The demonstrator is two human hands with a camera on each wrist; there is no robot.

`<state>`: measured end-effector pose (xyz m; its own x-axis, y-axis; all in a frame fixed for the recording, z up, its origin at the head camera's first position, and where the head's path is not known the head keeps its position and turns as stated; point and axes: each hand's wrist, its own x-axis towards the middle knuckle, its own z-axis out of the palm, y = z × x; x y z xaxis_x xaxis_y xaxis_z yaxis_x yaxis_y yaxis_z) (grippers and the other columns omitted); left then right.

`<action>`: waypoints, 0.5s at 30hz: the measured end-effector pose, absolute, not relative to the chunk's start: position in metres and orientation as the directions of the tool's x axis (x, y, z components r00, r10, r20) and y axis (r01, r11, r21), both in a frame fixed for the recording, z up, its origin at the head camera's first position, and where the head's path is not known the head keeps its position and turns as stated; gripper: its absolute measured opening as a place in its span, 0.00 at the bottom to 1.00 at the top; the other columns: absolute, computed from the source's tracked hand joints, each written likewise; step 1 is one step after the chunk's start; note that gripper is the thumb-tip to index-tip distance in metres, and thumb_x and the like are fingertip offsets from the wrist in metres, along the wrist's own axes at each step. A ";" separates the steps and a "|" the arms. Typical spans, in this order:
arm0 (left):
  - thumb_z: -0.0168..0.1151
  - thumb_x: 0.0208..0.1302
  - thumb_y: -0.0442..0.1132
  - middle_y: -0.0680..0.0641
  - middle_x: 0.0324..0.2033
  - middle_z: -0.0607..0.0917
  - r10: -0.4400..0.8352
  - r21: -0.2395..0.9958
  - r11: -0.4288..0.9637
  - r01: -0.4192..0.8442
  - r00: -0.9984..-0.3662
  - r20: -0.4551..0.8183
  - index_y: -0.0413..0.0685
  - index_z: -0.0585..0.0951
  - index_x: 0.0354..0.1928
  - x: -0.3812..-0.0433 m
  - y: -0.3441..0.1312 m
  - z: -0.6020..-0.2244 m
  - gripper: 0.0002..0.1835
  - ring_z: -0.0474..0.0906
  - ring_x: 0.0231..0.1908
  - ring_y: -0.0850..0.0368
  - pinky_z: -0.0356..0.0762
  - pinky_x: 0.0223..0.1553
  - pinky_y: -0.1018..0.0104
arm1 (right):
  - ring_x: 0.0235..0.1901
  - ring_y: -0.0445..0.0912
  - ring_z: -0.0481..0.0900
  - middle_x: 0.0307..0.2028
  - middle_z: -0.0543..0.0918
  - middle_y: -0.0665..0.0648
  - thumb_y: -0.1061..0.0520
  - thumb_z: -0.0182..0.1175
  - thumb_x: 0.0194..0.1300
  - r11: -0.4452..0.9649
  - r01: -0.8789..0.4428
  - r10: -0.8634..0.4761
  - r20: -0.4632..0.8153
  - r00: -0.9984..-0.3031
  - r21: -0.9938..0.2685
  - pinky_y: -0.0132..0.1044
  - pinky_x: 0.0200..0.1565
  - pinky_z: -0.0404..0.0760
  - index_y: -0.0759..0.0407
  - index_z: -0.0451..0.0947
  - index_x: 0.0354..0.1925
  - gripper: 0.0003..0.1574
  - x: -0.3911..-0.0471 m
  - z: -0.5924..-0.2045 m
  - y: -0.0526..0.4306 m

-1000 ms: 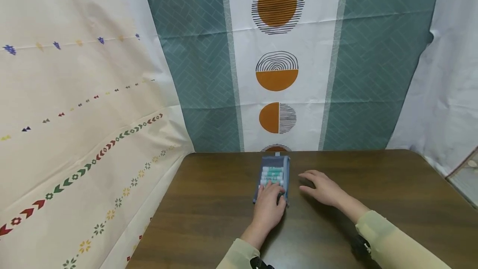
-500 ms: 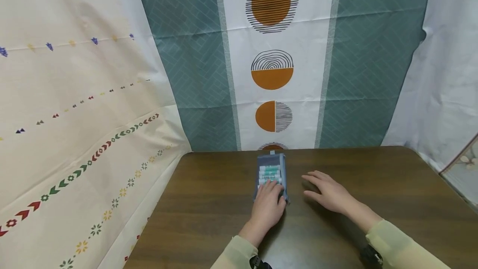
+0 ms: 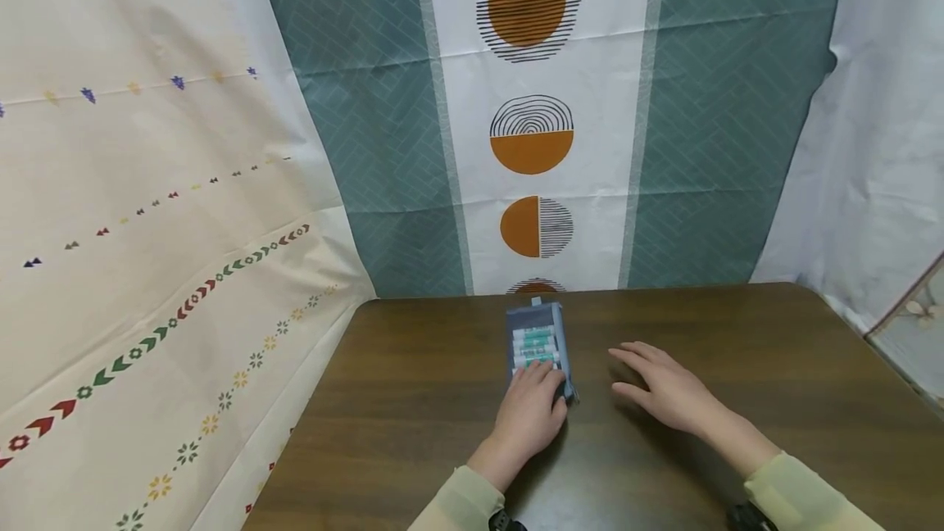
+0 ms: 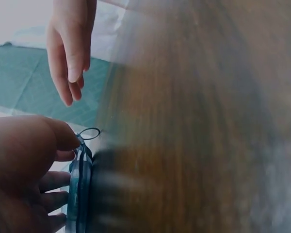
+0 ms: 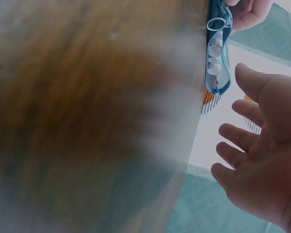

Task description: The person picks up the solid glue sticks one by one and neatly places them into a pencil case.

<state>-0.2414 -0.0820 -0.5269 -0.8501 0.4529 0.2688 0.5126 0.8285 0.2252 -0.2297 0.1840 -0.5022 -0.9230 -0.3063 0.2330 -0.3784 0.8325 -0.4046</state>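
Note:
A flat blue zip pouch (image 3: 520,318) with a see-through front lies on the table. Inside it, several white tubes with green labels (image 3: 536,342) are stacked in a row. My left hand (image 3: 527,420) rests its fingers on the pouch's near part, covering some tubes. Its thumb is close to the zip end, where a ring pull (image 4: 89,128) sticks out in the left wrist view. To the right, my right hand (image 3: 671,392) hovers apart from the pouch, fingers spread and holding nothing. The right wrist view shows the pouch's side gaping (image 5: 225,68), with white round tube ends visible inside.
The brown wooden table (image 3: 413,400) reaches back to a green and white patterned cloth (image 3: 391,146). A cream cloth with small motifs (image 3: 184,211) hangs at the left, a white cloth (image 3: 870,154) at the right.
My right hand has drawn away to the right of the pouch. The left hand stays on the pouch, and the head view has shifted slightly.

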 end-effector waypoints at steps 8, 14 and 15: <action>0.64 0.81 0.46 0.44 0.74 0.80 0.460 0.239 0.817 0.525 -0.843 0.280 0.50 0.85 0.66 -0.240 -0.088 -0.522 0.18 0.73 0.76 0.45 0.66 0.78 0.40 | 0.78 0.71 0.66 0.76 0.74 0.69 0.46 0.71 0.77 0.838 -0.385 -0.284 0.293 -0.913 -0.386 0.74 0.69 0.71 0.59 0.75 0.77 0.39 -0.225 -0.504 0.189; 0.62 0.83 0.51 0.44 0.77 0.77 0.435 0.218 0.836 0.504 -0.849 0.299 0.50 0.82 0.72 -0.238 -0.100 -0.513 0.23 0.68 0.79 0.42 0.60 0.79 0.33 | 0.78 0.71 0.65 0.77 0.73 0.69 0.44 0.71 0.76 0.855 -0.375 -0.263 0.325 -0.909 -0.358 0.73 0.72 0.68 0.61 0.75 0.77 0.41 -0.220 -0.503 0.191; 0.61 0.83 0.52 0.44 0.77 0.77 0.431 0.210 0.841 0.499 -0.851 0.300 0.51 0.81 0.73 -0.238 -0.103 -0.512 0.24 0.67 0.80 0.42 0.59 0.79 0.33 | 0.78 0.71 0.64 0.77 0.73 0.70 0.44 0.71 0.76 0.857 -0.375 -0.262 0.329 -0.907 -0.354 0.72 0.73 0.67 0.61 0.74 0.77 0.42 -0.218 -0.503 0.191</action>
